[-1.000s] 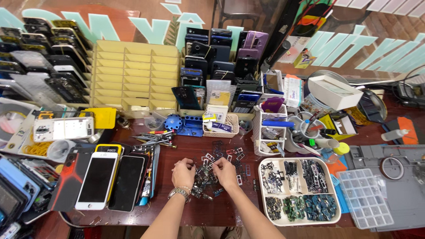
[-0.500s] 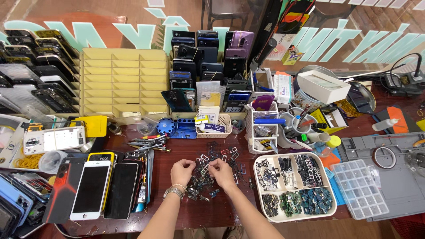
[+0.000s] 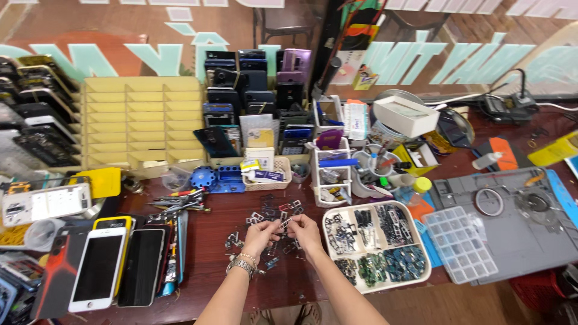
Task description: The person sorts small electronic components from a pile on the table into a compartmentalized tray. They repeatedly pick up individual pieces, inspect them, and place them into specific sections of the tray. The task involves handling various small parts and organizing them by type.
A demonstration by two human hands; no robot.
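Fingertips of both hands now meet on one small metal frame, pinched between the left hand and the right hand and raised just above the dark wooden table. Half a second earlier both hands lay lower, spread in the scattered pile of frames. One piece is therefore singled out from the pile. A cream compartment tray of sorted parts sits just right of the right hand.
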